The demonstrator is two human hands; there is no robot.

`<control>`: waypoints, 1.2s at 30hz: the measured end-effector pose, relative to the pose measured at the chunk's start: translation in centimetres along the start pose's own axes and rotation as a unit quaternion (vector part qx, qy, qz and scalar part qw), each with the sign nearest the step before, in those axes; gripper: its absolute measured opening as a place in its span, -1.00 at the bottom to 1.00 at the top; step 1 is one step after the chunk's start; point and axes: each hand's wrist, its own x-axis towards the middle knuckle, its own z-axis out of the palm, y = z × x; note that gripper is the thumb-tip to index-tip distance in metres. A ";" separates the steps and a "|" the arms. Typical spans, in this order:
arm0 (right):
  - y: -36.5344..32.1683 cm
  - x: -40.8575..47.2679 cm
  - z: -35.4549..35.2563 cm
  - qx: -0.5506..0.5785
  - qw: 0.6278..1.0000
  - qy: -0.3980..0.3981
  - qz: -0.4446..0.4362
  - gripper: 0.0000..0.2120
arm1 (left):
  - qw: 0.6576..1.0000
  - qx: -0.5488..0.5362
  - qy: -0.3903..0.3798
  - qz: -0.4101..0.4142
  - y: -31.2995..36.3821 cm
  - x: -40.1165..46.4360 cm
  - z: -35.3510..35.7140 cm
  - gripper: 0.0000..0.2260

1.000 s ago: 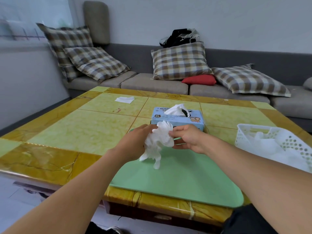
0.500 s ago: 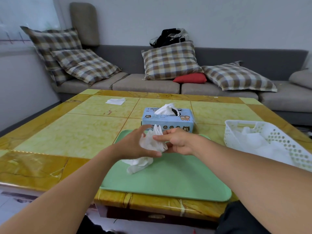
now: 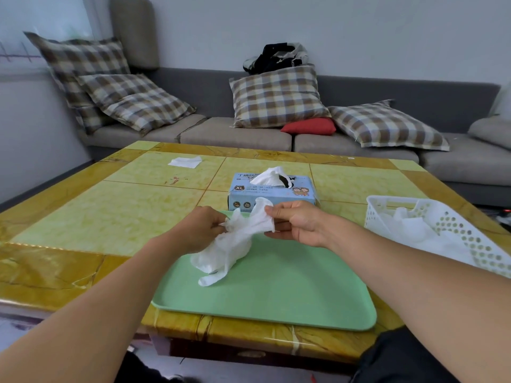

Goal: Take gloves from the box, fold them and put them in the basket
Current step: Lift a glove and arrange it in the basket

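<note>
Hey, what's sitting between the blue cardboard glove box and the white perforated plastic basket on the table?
Nothing: the head view shows bare yellow tabletop between blue glove box and white basket.

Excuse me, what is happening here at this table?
A person holds one white glove with both hands over a green tray. The left hand pinches one end, the right hand the other; its lower part hangs down to the tray. It is not yet folded. Another glove sticks out of the box. The basket already holds some white gloves.
</note>
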 end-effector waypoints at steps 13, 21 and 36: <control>-5.8 -8.9 -3.8 -0.025 0.989 0.006 -0.143 -0.87 | 0.990 0.122 0.001 -0.067 -1.9 0.5 0.0 -0.82; -5.2 -8.2 -3.2 -0.005 0.994 -0.049 -0.094 -0.53 | 0.978 -0.123 -0.064 -0.153 0.7 -1.7 -2.8 -0.09; -4.6 -8.2 -3.4 -0.080 0.986 -0.043 -0.141 -0.85 | 0.995 0.011 -0.082 -0.048 1.9 -0.9 -1.4 -0.21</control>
